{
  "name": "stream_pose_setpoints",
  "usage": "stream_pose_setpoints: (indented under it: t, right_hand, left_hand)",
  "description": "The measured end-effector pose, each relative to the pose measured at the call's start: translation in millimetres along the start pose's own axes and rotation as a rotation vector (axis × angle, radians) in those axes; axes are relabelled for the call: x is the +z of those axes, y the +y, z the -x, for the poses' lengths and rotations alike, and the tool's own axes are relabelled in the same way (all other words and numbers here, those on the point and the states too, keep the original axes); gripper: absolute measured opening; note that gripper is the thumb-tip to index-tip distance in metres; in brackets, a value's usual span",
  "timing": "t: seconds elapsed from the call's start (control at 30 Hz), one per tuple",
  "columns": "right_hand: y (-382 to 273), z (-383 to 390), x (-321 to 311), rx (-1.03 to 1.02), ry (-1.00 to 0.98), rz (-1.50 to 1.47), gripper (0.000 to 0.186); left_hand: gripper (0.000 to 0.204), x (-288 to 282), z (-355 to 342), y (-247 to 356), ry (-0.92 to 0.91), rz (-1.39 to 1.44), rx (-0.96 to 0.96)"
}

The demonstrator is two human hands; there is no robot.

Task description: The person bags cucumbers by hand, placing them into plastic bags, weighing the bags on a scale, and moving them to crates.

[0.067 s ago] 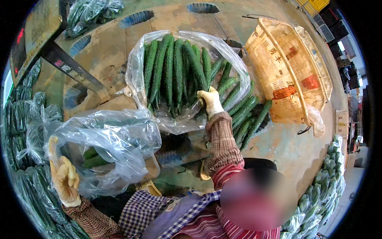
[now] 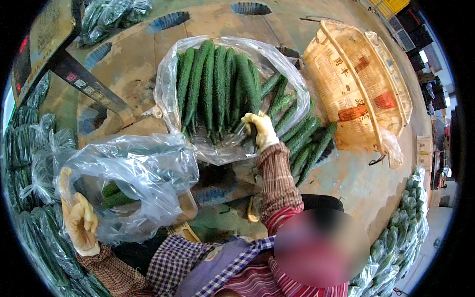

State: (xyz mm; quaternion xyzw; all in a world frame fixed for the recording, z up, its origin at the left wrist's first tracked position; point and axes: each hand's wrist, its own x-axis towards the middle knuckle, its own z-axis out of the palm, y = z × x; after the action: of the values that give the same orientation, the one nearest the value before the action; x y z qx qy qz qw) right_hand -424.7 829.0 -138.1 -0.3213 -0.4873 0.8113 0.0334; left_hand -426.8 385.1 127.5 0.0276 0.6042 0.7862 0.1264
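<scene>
One curled left grip (image 2: pixel 81 222) is at a crumpled bag (image 2: pixel 148 163); the curled right grip (image 2: pixel 260 129) is at one cucumber (image 2: pixel 247 81), by its tip; either clasp is unclear; beyond, a spread bag (image 2: pixel 217 156) already holds rowed cucumbers (image 2: pixel 209 91); rightward, loose cucumbers (image 2: pixel 317 154) remain.

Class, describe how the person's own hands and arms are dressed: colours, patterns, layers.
The left hand wears a pale yellow glove; the right hand wears a cream one. Both forearms have brown checked sleeves. Above the right one, red striped fabric shows.
</scene>
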Motion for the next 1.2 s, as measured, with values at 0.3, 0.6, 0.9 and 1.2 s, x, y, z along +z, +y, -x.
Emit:
stream_pose_setpoints:
  t: [0.3,0.6,0.9,1.2]
  right_hand:
    - [28,76,-25,0.023,0.347,-0.452,0.025]
    - [35,101,21,-0.418,0.476,-0.340,0.031]
    - [-14,-88,-17,-0.072,0.608,1.583,0.030]
    - [-9,-87,-45,-0.154,0.472,0.530,0.017]
  left_hand:
    - [0.074,20,-2,0,0.077,-0.013,-0.019]
    - [0.073,14,-2,-4,0.060,-0.032,-0.011]
    - [0.071,7,-5,-3,0.037,-0.058,0.016]
    - [0.071,1,3,8,0.001,-0.028,0.067]
